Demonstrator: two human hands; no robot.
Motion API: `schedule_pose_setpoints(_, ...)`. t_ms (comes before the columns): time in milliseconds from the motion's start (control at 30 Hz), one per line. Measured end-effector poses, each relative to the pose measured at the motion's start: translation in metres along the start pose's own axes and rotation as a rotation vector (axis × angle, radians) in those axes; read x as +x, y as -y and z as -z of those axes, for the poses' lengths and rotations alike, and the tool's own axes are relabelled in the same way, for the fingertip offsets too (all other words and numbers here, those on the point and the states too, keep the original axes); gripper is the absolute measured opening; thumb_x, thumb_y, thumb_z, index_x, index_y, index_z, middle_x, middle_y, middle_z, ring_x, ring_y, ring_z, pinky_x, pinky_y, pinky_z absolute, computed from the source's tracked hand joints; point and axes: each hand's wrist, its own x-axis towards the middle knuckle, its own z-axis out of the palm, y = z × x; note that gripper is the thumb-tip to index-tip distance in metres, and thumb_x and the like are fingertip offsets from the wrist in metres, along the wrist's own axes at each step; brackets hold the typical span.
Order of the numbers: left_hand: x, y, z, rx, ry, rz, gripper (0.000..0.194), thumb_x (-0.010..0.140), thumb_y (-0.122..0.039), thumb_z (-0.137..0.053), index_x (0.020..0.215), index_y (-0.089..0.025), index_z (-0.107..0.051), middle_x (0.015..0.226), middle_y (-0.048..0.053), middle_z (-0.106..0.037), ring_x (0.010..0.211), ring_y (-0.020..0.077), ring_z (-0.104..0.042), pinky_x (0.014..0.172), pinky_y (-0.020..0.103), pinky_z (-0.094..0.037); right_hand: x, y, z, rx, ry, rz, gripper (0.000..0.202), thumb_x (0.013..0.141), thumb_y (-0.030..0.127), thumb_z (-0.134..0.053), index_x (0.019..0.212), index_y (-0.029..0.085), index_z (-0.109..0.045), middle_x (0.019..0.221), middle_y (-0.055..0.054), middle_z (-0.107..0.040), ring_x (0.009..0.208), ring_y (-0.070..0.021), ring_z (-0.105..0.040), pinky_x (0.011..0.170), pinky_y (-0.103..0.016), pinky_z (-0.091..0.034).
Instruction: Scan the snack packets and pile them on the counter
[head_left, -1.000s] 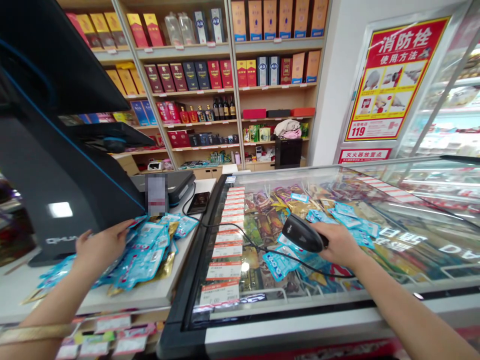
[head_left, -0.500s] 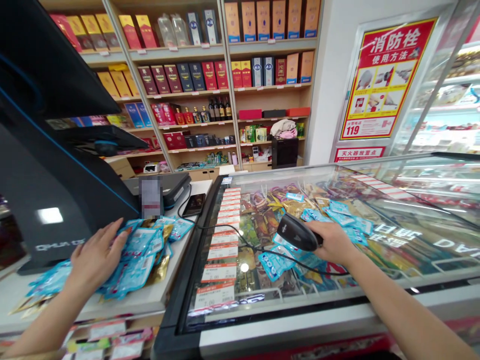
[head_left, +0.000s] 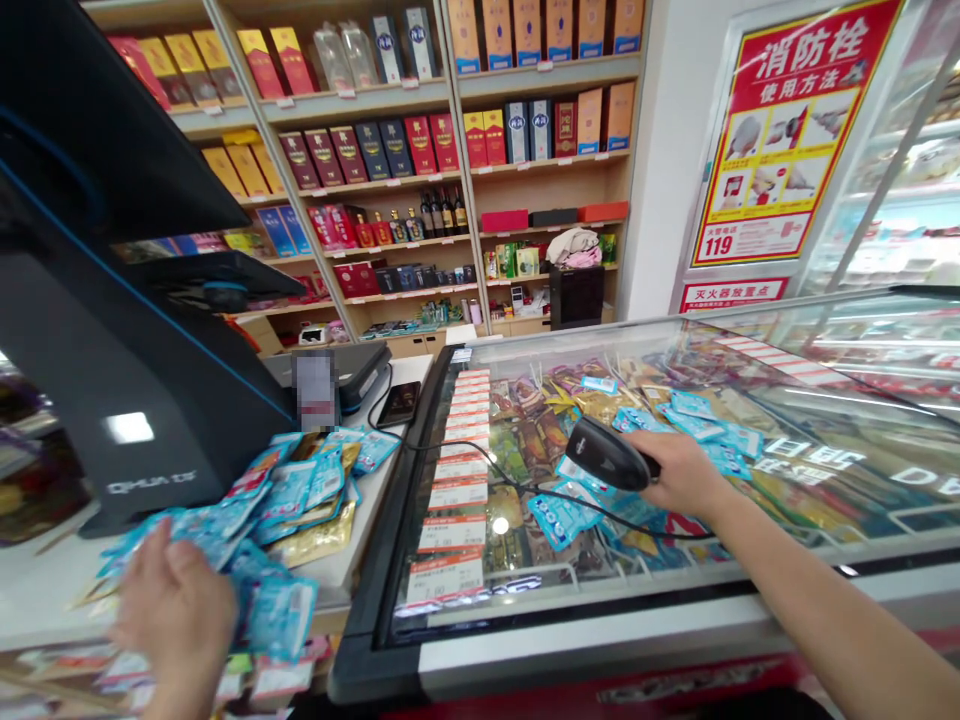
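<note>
My right hand (head_left: 679, 475) grips a black barcode scanner (head_left: 609, 456) by its handle, above the glass lid of the freezer. The scanner's head points left, and its cable (head_left: 517, 482) runs across the lid to the counter. My left hand (head_left: 176, 590), smeared by motion, is at the near edge of a pile of blue snack packets (head_left: 289, 490) on the counter. One blue packet (head_left: 281, 612) sticks out beside that hand, over the counter edge; whether the fingers hold it is unclear. More blue packets (head_left: 562, 515) lie on the glass under and beyond the scanner.
A dark checkout terminal (head_left: 142, 400) towers at the left, a black phone (head_left: 400, 403) lying to its right. The chest freezer (head_left: 450, 655) fills the right. Shelves (head_left: 367, 190) of boxed bottles stand behind, beside a red wall poster (head_left: 799, 130). Goods hang below the counter edge.
My left hand has come down off the packet pile toward me, and some blue packets have shifted nearer the counter's front edge. The right hand keeps the scanner in nearly the same place.
</note>
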Motion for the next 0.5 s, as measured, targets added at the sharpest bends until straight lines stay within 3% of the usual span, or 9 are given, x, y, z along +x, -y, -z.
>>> schedule_pose_setpoints(100, -0.013, -0.009, -0.011, -0.057, 0.026, 0.054, 0.064, 0.091, -0.043, -0.023, 0.141, -0.011, -0.048, 0.144, 0.021, -0.05, 0.136, 0.035, -0.042, 0.113, 0.052, -0.029, -0.001, 0.0, 0.0, -0.033, -0.037, -0.017, 0.031, 0.076, 0.025, -0.054, 0.105, 0.02, -0.065, 0.091, -0.009, -0.074, 0.078, -0.0225, -0.07, 0.071, -0.031, -0.054)
schedule_pose_setpoints(300, -0.009, -0.043, -0.016, -0.034, -0.041, 0.117, 0.057, 0.09, -0.044, -0.035, 0.135, -0.016, -0.054, 0.144, 0.024, -0.048, 0.134, 0.0446, -0.041, 0.101, 0.073, -0.025, -0.001, 0.0, 0.0, -0.049, 0.011, -0.019, 0.029, 0.075, 0.023, -0.055, 0.103, 0.021, -0.066, 0.09, -0.008, -0.074, 0.076, -0.0216, -0.07, 0.071, -0.03, -0.054)
schedule_pose_setpoints(400, -0.006, -0.051, -0.017, -0.02, 0.018, 0.076, 0.058, 0.09, -0.046, -0.036, 0.135, -0.014, -0.052, 0.148, 0.025, -0.042, 0.139, 0.0439, -0.032, 0.102, 0.073, -0.022, -0.001, -0.001, -0.001, -0.054, 0.023, -0.014, 0.03, 0.075, 0.023, -0.056, 0.103, 0.021, -0.066, 0.089, -0.008, -0.074, 0.075, -0.0212, -0.07, 0.07, -0.03, -0.054)
schedule_pose_setpoints(500, -0.002, -0.055, -0.019, -0.027, 0.002, 0.115, 0.056, 0.088, -0.043, -0.037, 0.134, -0.016, -0.052, 0.15, 0.024, -0.04, 0.142, 0.0416, -0.028, 0.103, 0.072, -0.02, -0.002, -0.001, -0.002, -0.052, 0.027, -0.008, 0.031, 0.075, 0.023, -0.055, 0.104, 0.021, -0.065, 0.09, -0.008, -0.074, 0.076, -0.0212, -0.07, 0.069, -0.029, -0.054)
